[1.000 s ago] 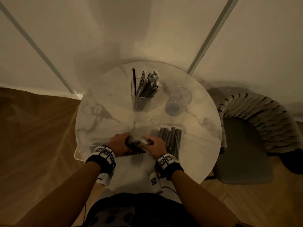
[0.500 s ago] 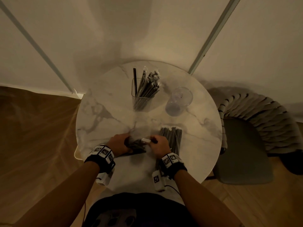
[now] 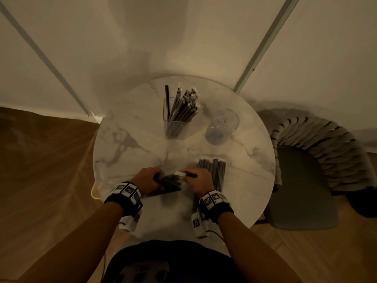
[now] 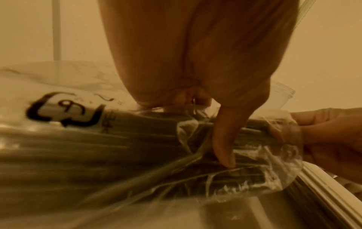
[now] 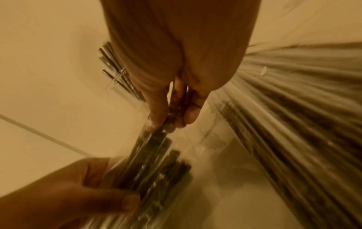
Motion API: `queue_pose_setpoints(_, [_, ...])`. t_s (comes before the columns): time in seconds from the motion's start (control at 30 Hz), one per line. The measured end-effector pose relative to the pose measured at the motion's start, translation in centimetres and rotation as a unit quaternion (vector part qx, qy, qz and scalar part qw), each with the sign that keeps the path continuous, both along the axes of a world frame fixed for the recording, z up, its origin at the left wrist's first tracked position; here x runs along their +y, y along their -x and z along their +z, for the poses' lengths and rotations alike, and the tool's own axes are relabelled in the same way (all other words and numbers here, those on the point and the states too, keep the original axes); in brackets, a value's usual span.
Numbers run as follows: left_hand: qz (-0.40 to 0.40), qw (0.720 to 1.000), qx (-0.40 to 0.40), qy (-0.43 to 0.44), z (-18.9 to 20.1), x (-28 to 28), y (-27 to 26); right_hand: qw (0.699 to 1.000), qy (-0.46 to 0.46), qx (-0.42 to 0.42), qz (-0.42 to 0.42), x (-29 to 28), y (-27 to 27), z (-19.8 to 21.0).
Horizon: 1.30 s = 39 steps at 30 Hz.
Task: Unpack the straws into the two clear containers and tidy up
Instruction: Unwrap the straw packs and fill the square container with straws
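A clear plastic pack of dark straws (image 3: 169, 183) lies near the front of the round marble table (image 3: 126, 144). My left hand (image 3: 148, 179) grips the pack (image 4: 137, 147) at its open end, thumb across the film. My right hand (image 3: 199, 180) pinches a few dark straws (image 5: 176, 108) at the pack's mouth. A second pack of straws (image 3: 214, 174) lies just right of my right hand. At the back, a square clear container (image 3: 175, 123) holds several wrapped straws. To its right, a round clear container (image 3: 222, 126) holds none.
A grey chair (image 3: 306, 180) with a woven back stands right of the table. White walls rise behind the table, and wooden floor (image 3: 44, 170) lies to the left. The table's left half is bare marble.
My right hand has shifted slightly right, drawing straws out of the pack's mouth. The left hand keeps its hold in the same place.
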<state>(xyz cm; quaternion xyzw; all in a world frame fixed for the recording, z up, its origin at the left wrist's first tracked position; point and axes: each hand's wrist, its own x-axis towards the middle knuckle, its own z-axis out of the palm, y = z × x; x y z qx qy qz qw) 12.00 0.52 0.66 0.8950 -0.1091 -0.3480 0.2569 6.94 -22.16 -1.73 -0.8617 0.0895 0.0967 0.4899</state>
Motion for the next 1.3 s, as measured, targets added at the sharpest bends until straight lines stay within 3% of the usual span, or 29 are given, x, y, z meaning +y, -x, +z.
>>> queue_pose_setpoints(0.17, [0.003,1.000,0.008,0.007,0.1,0.4,-0.2,0.996,-0.065,0.037,-0.038,-1.5,-0.4,-0.1])
queue_pose_setpoints(0.4, [0.007,0.999,0.007,0.037,0.3,-0.3,0.1,0.998,-0.015,0.056,0.013,-1.2,-0.7,-0.4])
queue_pose_setpoints(0.77, [0.003,1.000,-0.005,0.001,-0.2,0.4,-0.2,0.976,-0.138,0.081,-0.150,-2.5,-0.6,0.9])
queue_pose_setpoints(0.93, [0.003,1.000,-0.006,-0.010,-0.6,0.3,-0.2,0.991,-0.093,0.040,-0.084,-2.6,-0.8,2.2])
queue_pose_setpoints(1.0, [0.003,1.000,-0.011,-0.016,-0.7,0.4,-0.2,0.992,-0.071,0.042,-0.095,-3.5,-1.0,2.1])
queue_pose_setpoints(1.17, [0.003,0.999,-0.021,-0.049,-0.8,0.6,-0.5,0.979,-0.118,0.045,-0.158,-7.1,-1.6,3.7])
queue_pose_setpoints(1.3, [-0.014,0.996,-0.029,-0.083,-1.1,0.6,-0.6,0.982,-0.094,0.044,-0.156,-10.3,-1.7,4.8])
